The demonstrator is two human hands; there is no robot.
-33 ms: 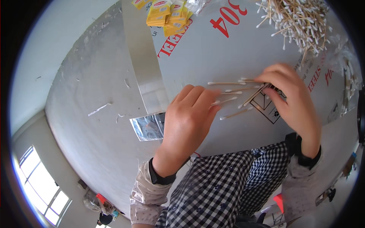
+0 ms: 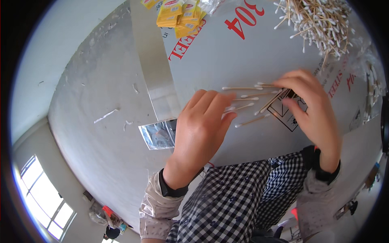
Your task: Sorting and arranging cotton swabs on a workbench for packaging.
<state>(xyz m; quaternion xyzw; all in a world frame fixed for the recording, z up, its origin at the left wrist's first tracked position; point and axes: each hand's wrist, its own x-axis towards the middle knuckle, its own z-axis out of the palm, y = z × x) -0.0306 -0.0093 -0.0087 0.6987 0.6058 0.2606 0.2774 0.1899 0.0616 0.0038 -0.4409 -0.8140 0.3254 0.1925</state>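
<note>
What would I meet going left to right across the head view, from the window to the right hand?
Window, thin white scrap, silvery pouch, left hand, loose cotton swabs, right hand.

On the grey surface, loose cotton swabs lie between the left hand's grip and the right hand's grip, whose thumb and forefinger stand apart, with a swab pile and yellow packets beyond, and a shiny packet just beside the left.

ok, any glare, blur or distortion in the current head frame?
Head view: window at lower left blown out white; table edge bows from the fisheye; corners go black; left hand slightly soft at the fingertips; cotton swabs fairly crisp.
</note>
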